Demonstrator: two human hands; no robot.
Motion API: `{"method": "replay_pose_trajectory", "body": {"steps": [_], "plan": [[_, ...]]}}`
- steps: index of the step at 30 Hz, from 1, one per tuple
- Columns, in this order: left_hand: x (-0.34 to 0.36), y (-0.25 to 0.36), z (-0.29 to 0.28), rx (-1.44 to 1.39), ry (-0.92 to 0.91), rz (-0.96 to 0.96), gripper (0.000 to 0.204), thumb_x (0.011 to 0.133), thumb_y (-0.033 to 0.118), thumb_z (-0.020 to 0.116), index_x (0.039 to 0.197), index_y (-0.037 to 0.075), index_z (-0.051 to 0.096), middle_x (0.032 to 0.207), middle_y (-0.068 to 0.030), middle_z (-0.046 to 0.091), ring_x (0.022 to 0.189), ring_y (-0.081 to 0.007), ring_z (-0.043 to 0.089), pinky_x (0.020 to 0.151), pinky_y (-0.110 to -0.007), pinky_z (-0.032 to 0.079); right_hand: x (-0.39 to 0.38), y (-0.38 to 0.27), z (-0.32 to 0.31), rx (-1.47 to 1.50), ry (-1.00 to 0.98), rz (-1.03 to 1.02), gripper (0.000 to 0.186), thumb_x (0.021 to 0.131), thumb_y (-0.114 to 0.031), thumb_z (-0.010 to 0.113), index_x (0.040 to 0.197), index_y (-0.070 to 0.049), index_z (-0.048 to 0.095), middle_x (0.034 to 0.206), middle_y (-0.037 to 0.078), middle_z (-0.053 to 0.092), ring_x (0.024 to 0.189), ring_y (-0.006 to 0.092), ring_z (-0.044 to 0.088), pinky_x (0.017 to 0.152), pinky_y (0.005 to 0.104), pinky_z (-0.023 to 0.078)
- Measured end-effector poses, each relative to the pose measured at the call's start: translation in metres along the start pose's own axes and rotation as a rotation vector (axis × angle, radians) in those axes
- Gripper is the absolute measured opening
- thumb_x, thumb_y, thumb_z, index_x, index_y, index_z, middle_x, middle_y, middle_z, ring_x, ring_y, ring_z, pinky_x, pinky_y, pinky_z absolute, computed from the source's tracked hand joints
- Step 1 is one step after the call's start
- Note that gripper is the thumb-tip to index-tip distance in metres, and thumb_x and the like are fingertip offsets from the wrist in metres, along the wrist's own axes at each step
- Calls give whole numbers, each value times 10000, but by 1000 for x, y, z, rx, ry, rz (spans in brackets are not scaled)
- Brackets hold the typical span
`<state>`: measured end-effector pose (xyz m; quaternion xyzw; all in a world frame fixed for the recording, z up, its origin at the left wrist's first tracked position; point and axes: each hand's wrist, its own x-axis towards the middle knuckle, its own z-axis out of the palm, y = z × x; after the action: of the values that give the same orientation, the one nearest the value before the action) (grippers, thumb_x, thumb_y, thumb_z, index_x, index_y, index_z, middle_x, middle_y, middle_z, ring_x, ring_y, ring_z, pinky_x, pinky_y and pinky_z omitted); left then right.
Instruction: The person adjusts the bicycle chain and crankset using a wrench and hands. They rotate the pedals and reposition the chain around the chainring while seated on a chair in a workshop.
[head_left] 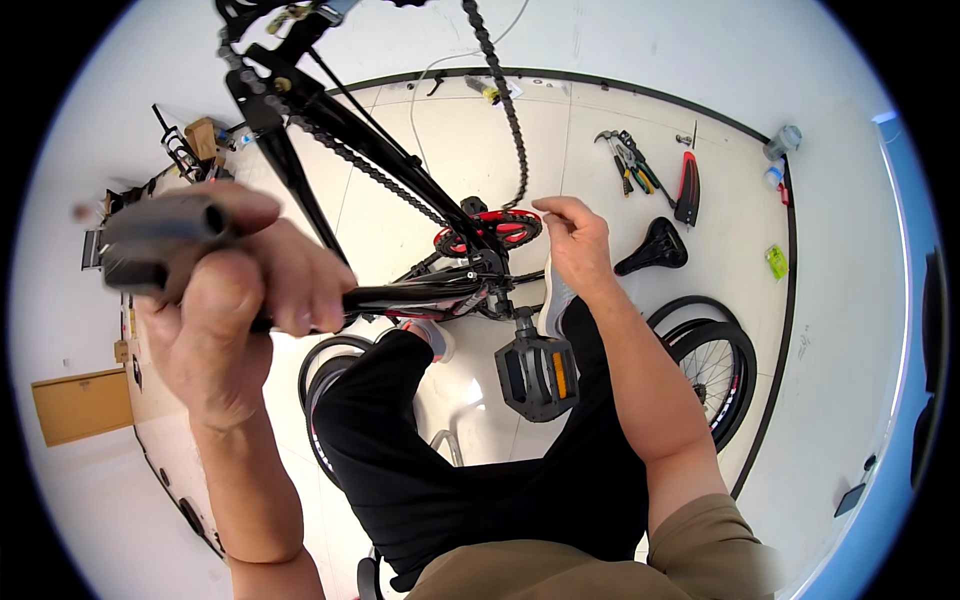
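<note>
White floor tiles lie below; left hand (235,300) grips a grey tube (160,240), right hand (578,240) pinches the chain (508,120).

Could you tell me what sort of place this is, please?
Probably a bicycle repair or assembly room, indoors on a pale tiled floor. A stripped bike frame is held up, while a loose saddle, wheels and hand tools lie about.
</note>
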<state>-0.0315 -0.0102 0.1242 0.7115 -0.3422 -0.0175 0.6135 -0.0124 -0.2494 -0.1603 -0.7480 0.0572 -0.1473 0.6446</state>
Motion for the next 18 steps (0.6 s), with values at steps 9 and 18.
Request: {"method": "replay_pose_trajectory", "body": {"steps": [9, 18], "plan": [[4, 10, 13, -43, 146, -117, 194, 985, 95, 550, 1094, -64, 573, 647, -80, 574, 585, -194, 606, 648, -367, 555, -62, -4, -17, 514, 162, 490, 210, 906, 14, 568, 1088, 53, 665, 979, 124, 699, 795, 163, 647, 745, 299, 560], [6, 15, 13, -74, 122, -175, 127, 948, 121, 667, 954, 6, 615, 668, -37, 610, 612, -117, 599, 596, -267, 499, -157, 26, -3, 623, 176, 635, 142, 922, -98, 631, 1019, -3, 670, 832, 66, 680, 632, 157, 634, 598, 301, 543]]}}
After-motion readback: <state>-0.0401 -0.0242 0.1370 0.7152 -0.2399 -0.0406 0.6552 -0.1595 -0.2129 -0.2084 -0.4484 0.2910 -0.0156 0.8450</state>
